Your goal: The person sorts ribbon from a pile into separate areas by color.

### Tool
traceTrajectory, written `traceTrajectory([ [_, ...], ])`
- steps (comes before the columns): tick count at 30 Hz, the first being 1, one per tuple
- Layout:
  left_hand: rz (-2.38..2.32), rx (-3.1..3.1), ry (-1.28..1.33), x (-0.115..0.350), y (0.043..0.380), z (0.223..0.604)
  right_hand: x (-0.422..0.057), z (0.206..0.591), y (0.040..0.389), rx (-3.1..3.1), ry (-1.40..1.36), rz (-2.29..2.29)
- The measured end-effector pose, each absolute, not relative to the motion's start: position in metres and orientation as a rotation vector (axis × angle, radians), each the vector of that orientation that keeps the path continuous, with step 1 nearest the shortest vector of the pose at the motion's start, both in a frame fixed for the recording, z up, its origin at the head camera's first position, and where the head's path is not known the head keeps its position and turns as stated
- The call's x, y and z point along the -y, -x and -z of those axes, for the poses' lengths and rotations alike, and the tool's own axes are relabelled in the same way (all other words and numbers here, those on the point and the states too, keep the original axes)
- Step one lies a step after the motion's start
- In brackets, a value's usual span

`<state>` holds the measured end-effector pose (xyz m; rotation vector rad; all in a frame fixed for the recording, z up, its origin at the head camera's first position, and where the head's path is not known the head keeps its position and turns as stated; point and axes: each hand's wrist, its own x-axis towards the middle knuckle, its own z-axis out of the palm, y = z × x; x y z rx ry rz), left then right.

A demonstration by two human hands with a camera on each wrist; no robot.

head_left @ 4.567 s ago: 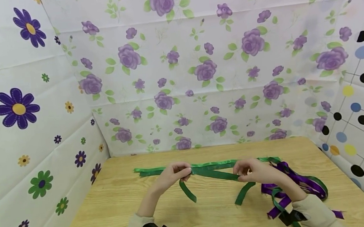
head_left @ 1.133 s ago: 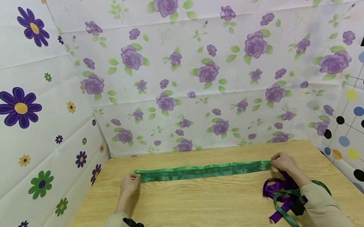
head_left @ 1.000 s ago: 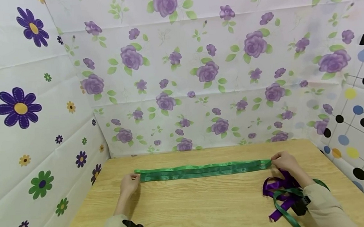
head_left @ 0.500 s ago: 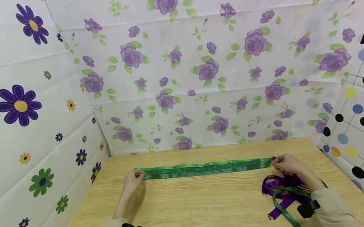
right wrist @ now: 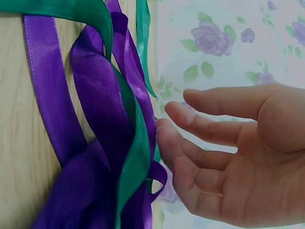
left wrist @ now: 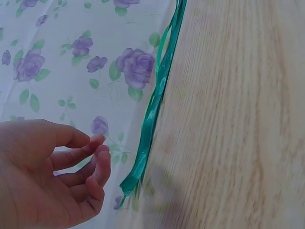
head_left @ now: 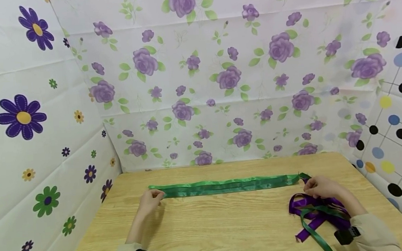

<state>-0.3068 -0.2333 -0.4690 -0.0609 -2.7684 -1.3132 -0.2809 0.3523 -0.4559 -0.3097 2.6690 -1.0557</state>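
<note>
Strips of green ribbon (head_left: 227,187) lie side by side, stretched straight across the back of the table, lighter green behind and darker in front. At their left end is my left hand (head_left: 150,203), holding nothing; its loosely bent fingers are apart from the ribbon end (left wrist: 132,180) in the left wrist view. Just past the right end, my right hand (head_left: 325,188) hovers over a tangle of purple ribbon (right wrist: 97,86) and green ribbon (right wrist: 136,157). Its fingers (right wrist: 209,157) are loosely bent, with nothing between them.
The ribbon tangle spreads toward the front right of the wooden table (head_left: 216,234), one green tail (head_left: 321,242) trailing forward. A rose-patterned cloth (head_left: 197,82) rises behind the table, with patterned cloths at both sides.
The dark green ribbon, earlier held between both hands in the air, now lies flat along the other strips. Both hands have let go; the left shifted slightly right, the right moved off the end.
</note>
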Motion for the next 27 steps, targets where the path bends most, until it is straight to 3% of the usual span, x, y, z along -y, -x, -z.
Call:
traceTrajectory([
  [14,1.342,2.794,0.138,0.213,0.294,0.451,-0.352,0.442,0.260,-2.719,0.255,0.671],
  [23,1.403,2.827,0.441,0.200,0.294,0.459,-0.349,0.443,0.257,-2.691,0.151,0.618],
  [27,1.419,2.859,0.555,0.193,0.290,0.464,-0.351,0.445,0.257,-2.669,0.249,0.708],
])
